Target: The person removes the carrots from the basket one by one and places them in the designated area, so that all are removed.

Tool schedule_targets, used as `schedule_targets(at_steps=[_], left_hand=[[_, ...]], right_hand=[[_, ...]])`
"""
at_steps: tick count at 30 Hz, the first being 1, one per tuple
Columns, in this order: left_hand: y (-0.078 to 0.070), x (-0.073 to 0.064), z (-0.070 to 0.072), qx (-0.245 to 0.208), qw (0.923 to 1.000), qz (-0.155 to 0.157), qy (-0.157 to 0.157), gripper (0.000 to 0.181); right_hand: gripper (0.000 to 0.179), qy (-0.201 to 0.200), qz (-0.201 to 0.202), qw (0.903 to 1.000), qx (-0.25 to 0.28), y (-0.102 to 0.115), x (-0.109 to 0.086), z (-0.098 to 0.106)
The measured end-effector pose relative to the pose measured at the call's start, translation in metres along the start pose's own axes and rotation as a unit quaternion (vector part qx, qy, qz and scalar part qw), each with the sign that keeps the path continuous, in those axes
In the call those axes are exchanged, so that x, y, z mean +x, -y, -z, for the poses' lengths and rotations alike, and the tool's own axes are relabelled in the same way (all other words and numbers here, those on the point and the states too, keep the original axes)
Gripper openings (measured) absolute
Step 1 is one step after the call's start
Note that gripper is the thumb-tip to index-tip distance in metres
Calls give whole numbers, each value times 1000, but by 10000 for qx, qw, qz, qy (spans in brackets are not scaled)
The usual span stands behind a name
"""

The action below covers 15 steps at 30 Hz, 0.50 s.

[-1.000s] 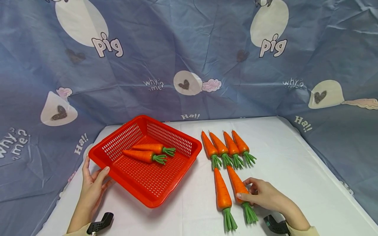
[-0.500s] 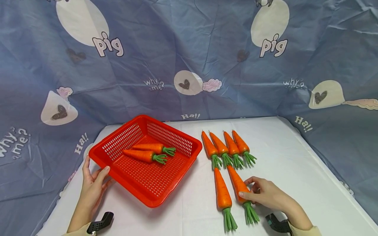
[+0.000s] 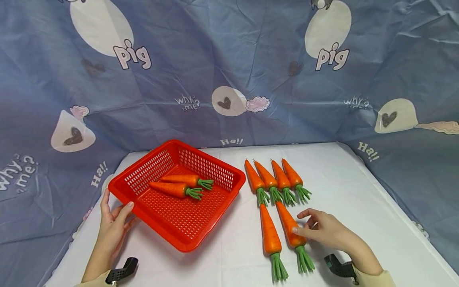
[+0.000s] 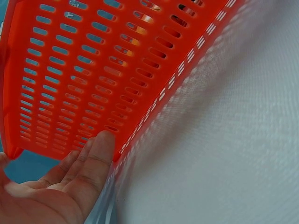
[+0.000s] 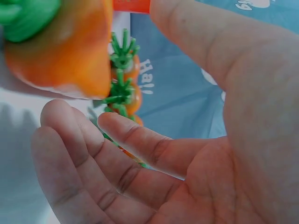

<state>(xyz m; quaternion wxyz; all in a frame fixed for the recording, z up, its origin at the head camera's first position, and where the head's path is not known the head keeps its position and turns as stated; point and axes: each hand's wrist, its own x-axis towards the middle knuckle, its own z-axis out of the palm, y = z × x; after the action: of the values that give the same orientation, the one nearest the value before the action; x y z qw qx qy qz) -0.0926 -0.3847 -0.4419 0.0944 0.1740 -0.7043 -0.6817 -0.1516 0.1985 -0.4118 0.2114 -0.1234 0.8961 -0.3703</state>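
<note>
A red plastic basket (image 3: 155,224) with slotted walls stands on the left, turned cornerwise. My left hand (image 3: 112,229) holds its left corner, thumb at the rim; in the left wrist view the fingers (image 4: 96,154) lie along the wall's lower edge. Two orange carrots (image 3: 172,189) with green stubs are inside. At the right, my right hand (image 3: 328,229) hovers beside a carrot (image 3: 287,223), fingers loosely bent and spread from the thumb. A gap shows between those fingers and the carrot (image 5: 70,56) in the right wrist view. Another carrot (image 3: 269,233) lies parallel, to its left.
Behind these two lies a row of several carrots (image 3: 281,179), tips pointing away, close to the basket's right corner. A white cloth (image 3: 358,199) covers the table. A blue printed curtain (image 3: 229,59) hangs at the back and sides.
The carrot under my right hand has shifted slightly to the right. That hand has then loosened and drawn off it, up and to the right. My left hand and the basket stay put.
</note>
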Motion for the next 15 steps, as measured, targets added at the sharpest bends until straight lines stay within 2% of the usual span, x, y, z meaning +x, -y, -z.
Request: schedule_targets(at_steps=[7, 15], left_hand=[[1, -2, -1, 4, 9999, -119, 27, 95], [1, -1, -2, 123, 9999, -59, -29, 96]], right_hand=[[58, -74, 126, 9999, -15, 15, 3, 13], [57, -154, 604, 9975, -326, 42, 11, 28]])
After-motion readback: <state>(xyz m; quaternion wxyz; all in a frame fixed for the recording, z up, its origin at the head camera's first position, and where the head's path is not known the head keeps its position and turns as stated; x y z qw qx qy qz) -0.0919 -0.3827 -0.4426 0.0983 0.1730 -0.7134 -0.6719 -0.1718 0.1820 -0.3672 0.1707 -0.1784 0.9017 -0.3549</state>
